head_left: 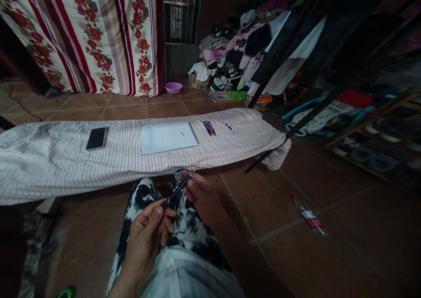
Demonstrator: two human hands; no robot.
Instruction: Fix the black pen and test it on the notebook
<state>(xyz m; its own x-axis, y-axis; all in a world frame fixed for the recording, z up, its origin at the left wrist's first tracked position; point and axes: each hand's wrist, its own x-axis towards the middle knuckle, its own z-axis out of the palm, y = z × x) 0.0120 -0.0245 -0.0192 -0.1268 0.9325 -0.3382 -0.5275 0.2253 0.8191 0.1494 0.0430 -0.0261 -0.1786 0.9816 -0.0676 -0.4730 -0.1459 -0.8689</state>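
A dark pen (176,191) slants between my two hands, above my knees. My left hand (148,228) pinches its lower end between thumb and fingers. At the upper end, near the pale tip, the fingers of my right hand (202,195) close on it. Beyond my knees lies a spiral notebook (167,138) with a white page and a small dark mark on it. To its right rest several pens (209,128) in a bunch, with a few light pens (229,128) beside them. A dark phone (97,138) lies to the left of the notebook.
A striped cloth (125,157) covers the low, long surface before me. On the tiled floor at right lies a plastic bottle (309,215). A pink basin (173,87) stands by the flowered curtain (108,35). Behind are a clothes heap (243,48) and, rightward, a shoe rack (362,157).
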